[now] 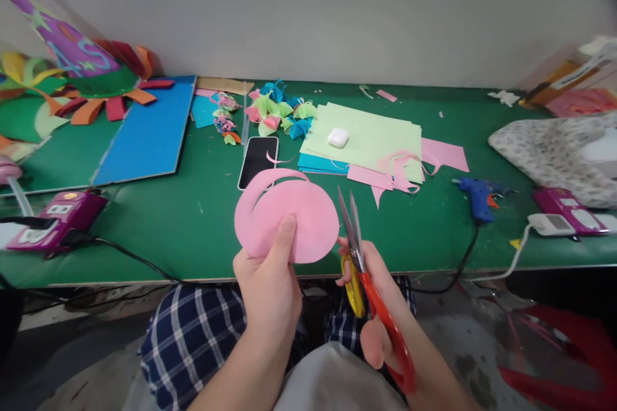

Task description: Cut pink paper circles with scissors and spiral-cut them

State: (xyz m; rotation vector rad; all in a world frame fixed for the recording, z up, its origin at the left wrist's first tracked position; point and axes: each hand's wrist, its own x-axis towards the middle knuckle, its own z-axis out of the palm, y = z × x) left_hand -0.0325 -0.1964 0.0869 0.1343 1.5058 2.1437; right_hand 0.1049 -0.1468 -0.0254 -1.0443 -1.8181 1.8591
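My left hand (272,282) pinches a round piece of pink paper (308,212) between thumb and fingers, thumb on top. A curved strip, cut along the paper's edge, arcs over its upper left side and stays joined to it. In my right hand (380,282) is a pair of scissors (355,237) with one red and one yellow handle, fingers through the loops. The blades point up and stand slightly apart, just right of the paper. Beyond the paper lies a smartphone (259,157) with a thin pink curl of paper on it.
Light green sheets (366,131) bear a white earbud case (338,137) and pink scraps (402,167). Folded paper flowers (274,109) lie behind the phone. A blue glue gun (477,198) sits right, its cord over the edge. Purple power strips (58,221) flank the green table (193,231).
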